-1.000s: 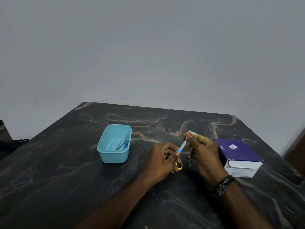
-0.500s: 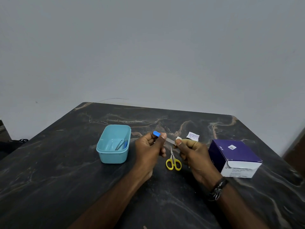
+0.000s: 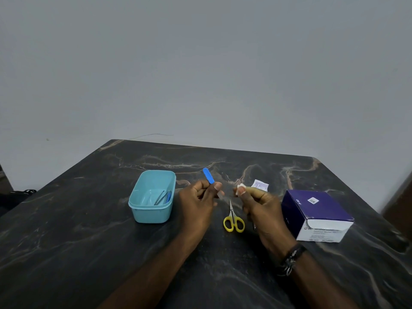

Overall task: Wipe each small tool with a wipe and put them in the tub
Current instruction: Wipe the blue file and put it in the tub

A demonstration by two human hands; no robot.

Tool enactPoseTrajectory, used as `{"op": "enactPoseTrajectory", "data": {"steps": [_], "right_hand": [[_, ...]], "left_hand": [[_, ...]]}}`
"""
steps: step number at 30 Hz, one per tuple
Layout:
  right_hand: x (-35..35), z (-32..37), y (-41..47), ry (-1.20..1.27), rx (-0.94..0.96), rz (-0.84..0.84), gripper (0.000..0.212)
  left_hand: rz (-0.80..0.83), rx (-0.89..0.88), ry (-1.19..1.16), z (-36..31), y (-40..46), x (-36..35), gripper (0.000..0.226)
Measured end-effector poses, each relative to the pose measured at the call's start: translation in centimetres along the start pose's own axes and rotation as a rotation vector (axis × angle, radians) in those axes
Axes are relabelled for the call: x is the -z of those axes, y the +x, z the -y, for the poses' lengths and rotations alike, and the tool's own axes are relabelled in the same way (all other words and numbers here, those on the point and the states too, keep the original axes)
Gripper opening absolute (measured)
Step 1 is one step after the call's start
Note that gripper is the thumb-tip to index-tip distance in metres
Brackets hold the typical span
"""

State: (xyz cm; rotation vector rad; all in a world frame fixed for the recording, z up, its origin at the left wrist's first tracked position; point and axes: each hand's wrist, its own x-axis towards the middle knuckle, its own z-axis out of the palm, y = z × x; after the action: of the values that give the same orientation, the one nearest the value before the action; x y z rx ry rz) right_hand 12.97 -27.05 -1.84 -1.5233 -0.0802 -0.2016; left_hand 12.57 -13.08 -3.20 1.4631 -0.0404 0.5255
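The left hand (image 3: 198, 197) is raised over a dark marble-patterned table (image 3: 89, 253), its fingers curled round a small tool with a blue handle (image 3: 208, 175); the blue end sticks up and away past the fingertips, and a short grey metal tip shows just below the thumb. Just right of it, apart from the tool, the right hand (image 3: 258, 204) pinches a small white wipe (image 3: 241, 186) between thumb and forefinger, the other fingers folded in. Below the gap between the two sets of fingertips, yellow-handled scissors (image 3: 233, 220) lie flat on the table, blades pointing away. Left of the left hand's knuckles stands the light blue tub (image 3: 151, 214), with a few thin tools lying inside it. Just beyond the right fingertips lies a torn white sachet (image 3: 260, 186), and right of that hand sits a purple and white box (image 3: 316, 214), near the table's right edge. A dark bracelet (image 3: 292, 257) circles the right wrist. The tabletop is black with pale tan and grey veins, its far corners rounded, and it stands against a plain grey-white wall (image 3: 200, 63).
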Motion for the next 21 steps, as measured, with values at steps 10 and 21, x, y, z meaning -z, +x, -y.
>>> {"op": "enactPoseTrajectory", "data": {"steps": [10, 21], "right_hand": [[0.3, 0.4, 0.0, -0.003, 0.024, 0.011, 0.018], [0.2, 0.2, -0.2, 0.020, 0.009, 0.075, 0.022]], "left_hand": [[0.272, -0.051, 0.266, 0.0, -1.6, -0.7, 0.011], [0.308, -0.033, 0.292, -0.2, -1.7, -0.7, 0.013]]}}
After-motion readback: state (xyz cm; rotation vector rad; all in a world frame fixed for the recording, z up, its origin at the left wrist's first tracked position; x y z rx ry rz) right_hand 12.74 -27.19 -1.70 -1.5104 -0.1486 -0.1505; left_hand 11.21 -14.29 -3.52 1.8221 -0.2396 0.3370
